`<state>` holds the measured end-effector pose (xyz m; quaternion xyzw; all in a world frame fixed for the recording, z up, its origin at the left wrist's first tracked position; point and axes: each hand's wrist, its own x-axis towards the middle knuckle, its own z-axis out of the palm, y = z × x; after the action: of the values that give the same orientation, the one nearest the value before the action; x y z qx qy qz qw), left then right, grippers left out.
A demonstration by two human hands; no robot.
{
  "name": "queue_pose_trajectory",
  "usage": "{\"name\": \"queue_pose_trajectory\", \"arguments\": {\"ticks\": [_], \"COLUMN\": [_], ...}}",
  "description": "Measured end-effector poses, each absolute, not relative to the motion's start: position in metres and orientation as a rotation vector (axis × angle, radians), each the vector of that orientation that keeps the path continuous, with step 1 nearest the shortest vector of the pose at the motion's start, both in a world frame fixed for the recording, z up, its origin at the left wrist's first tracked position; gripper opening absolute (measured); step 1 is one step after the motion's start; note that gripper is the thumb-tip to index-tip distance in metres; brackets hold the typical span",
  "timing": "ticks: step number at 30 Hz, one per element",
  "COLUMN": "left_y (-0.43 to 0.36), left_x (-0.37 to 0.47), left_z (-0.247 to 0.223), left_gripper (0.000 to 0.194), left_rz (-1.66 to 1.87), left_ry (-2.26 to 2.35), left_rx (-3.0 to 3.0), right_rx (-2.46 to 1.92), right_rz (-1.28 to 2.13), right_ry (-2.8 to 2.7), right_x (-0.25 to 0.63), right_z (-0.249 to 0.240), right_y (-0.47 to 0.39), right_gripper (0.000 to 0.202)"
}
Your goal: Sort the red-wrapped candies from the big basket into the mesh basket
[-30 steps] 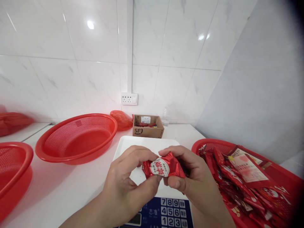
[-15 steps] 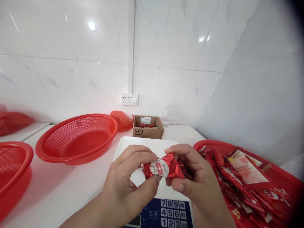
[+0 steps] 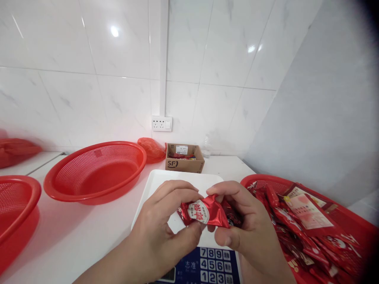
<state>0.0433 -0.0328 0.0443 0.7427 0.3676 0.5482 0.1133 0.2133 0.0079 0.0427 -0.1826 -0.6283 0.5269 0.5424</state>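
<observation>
From here, the red foil packet (image 3: pixel 207 210) is held above the white scale pan (image 3: pixel 183 176), its left end pinched between thumb and fingers of the left hand (image 3: pixel 168 223). The right hand (image 3: pixel 250 221) is closed around the other end — apparently with a darker wrapper (image 3: pixel 232 215) tucked in, half hidden. It looks light, crinkly, slick; best gripped by its ends — squeezing the middle might crush it.
</observation>
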Motion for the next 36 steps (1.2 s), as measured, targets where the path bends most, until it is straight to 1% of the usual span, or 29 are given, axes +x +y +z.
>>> {"name": "queue_pose_trajectory", "arguments": {"ticks": [4,14,21,24,26,29,32,36], "left_y": [-0.032,-0.032,-0.030,-0.031,-0.031,-0.030,-0.025,-0.020], "left_x": [0.043,0.041,0.042,0.044,0.043,0.041,0.039,0.039], "left_z": [0.044,0.044,0.044,0.042,0.041,0.038,0.036,0.032], "left_gripper": [0.027,0.020,0.021,0.021,0.021,0.018,0.024,0.025], "left_rz": [1.621,1.696,1.659,1.608,1.540,1.384,1.235,1.133], "left_ry": [1.052,0.953,0.968,1.020,1.013,0.818,0.593,0.525], "left_rx": [2.201,2.345,2.312,2.157,1.932,1.557,1.322,1.199], "right_rx": [-0.446,-0.429,-0.509,-0.508,-0.446,-0.395,-0.497,-0.647], "right_rz": [1.289,1.312,1.333,1.276,1.229,1.161,1.099,1.150], "right_ry": [-1.519,-1.532,-1.546,-1.549,-1.544,-1.580,-1.656,-1.644], "right_x": [0.212,0.211,0.212,0.212,0.214,0.219,0.223,0.221], "right_z": [0.044,0.046,0.048,0.047,0.045,0.041,0.039,0.041], "right_y": [0.007,0.008,0.007,0.009,0.010,0.013,0.015,0.013], "right_gripper": [0.037,0.045,0.045,0.043,0.044,0.038,0.025,0.025]}}
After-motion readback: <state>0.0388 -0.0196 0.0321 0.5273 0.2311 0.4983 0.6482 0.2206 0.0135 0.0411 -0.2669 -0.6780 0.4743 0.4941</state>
